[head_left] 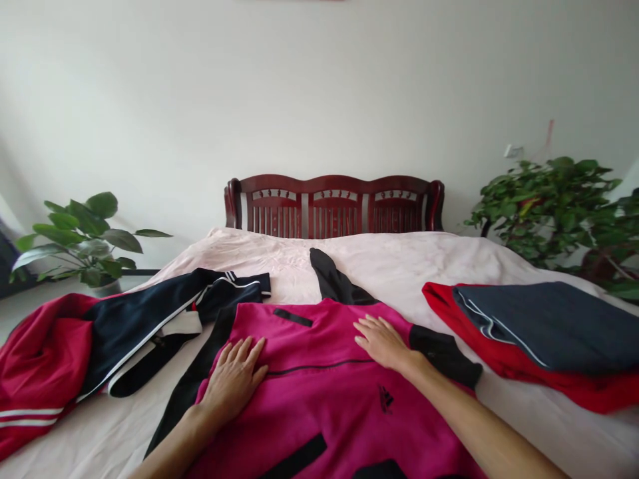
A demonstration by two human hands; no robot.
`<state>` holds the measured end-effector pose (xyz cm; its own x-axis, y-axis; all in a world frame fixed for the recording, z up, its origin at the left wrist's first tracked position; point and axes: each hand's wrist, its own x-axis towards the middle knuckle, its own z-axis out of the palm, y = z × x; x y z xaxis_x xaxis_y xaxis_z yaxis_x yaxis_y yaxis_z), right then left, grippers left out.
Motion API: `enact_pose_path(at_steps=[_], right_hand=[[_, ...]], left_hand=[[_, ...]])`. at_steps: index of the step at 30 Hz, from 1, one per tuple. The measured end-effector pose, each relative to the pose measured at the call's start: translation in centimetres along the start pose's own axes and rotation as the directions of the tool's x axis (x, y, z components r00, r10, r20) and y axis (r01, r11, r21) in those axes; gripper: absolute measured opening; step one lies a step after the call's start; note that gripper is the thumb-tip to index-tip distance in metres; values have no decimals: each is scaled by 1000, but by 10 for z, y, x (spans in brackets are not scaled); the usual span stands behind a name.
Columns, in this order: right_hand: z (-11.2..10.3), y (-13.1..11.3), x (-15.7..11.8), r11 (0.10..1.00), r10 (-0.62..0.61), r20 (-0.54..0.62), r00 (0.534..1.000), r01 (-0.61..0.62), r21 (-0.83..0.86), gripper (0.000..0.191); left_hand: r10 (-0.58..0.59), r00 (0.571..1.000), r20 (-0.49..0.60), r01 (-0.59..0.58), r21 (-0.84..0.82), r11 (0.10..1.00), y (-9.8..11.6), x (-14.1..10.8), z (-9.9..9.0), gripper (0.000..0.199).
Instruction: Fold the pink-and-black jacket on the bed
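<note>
L hand & R hand, fingers flat, a bit apart, on 1 pink jacket on bed, w/ 2 folded garments R, 1 plant in 1 pot L.

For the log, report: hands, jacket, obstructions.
Left hand, right hand resting on pink jacket. Spread out on bed. Other clothes either side, none on top.

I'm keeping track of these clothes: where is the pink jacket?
In the head view, the pink jacket lies front-centre on the bed, under the left hand and right hand, left of the folded clothes.
</note>
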<state>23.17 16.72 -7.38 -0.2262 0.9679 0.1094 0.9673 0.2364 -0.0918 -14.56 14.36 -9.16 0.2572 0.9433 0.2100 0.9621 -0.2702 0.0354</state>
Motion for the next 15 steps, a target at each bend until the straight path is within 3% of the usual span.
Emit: enact_pose_path(at_steps=[3, 9, 12, 15], right_hand=[[-6, 24, -37, 1000, 7, 14, 1000, -6, -21, 54], [6, 60, -105, 996, 82, -73, 994, -84, -22, 53], [-6, 50, -127, 988, 151, -57, 987, -150, 25, 51], [-28, 16, -158, 967, 107, -67, 992, -88, 239, 48]], left_hand=[[-9, 999, -33, 10, 25, 1000, -10, -9, -5, 57], [-43, 999, -14, 43, 43, 998, -31, -41, -6, 57], [-76, 997, 11, 76, -20, 997, -42, -63, -6, 58], [-147, 989, 16, 148, -132, 980, -54, -92, -5, 64]])
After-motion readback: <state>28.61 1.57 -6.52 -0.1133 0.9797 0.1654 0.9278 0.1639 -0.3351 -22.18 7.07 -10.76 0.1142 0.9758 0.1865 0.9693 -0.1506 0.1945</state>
